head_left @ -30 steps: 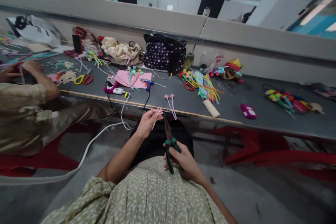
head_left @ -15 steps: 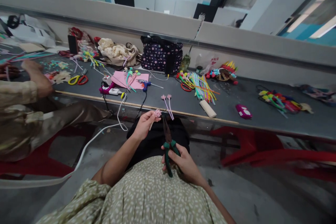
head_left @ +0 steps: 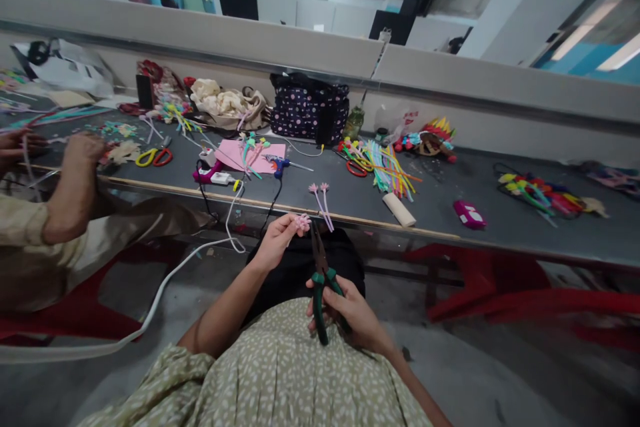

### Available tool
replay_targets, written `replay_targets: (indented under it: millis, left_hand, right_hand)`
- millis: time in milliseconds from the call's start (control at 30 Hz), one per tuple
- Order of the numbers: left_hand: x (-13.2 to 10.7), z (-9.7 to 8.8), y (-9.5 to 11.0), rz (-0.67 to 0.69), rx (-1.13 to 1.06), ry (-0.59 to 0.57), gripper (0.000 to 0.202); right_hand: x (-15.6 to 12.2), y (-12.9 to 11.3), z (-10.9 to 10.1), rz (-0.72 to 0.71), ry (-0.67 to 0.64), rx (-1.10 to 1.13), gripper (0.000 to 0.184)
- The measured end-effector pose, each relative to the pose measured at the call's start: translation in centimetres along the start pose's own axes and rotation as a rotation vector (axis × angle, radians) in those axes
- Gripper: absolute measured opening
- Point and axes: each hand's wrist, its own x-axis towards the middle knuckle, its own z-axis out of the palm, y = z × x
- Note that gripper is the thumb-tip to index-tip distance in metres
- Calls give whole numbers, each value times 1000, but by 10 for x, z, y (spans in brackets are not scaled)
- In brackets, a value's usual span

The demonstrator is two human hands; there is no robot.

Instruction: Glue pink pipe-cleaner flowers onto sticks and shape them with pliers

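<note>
Between the fingertips of my left hand [head_left: 274, 241] is a small pink pipe-cleaner flower [head_left: 302, 224], held just in front of the table edge. My right hand [head_left: 350, 307] is wrapped round the green handles of long-nose pliers [head_left: 320, 267]. The pliers point up and away from me, their tips close beside the flower; whether they touch it I cannot tell. Two finished-looking pink flowers with lilac stems [head_left: 321, 205] lie on the table beyond my hands.
On the dark table [head_left: 430, 207] lie a blue glue gun [head_left: 280, 165], pink paper [head_left: 230, 155], a power strip [head_left: 215, 175], scissors [head_left: 155, 157], colourful pipe cleaners [head_left: 387, 167] and a beige roll [head_left: 399, 210]. A white cable [head_left: 185, 267] hangs at left. A co-worker's hand [head_left: 85, 147] is further left.
The pliers' handles have spread a little wider, and my left hand has turned the flower slightly. The whole view has shifted a little. The co-worker's arm at left has moved.
</note>
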Motion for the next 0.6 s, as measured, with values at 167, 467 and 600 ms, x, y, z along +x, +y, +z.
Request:
replay_targets:
  millis: [167,467,600]
  left_hand:
    - [3,1,6,12,2,-8,29]
    - [10,2,12,-16,22,-46,29]
    - [12,1,7,-8,34,-42,27]
  right_hand:
    - [4,-5,1,-3,17,-10,43]
    - [5,-13,3,26,8,5,43]
    - [6,-14,-1,5,36,-19,43]
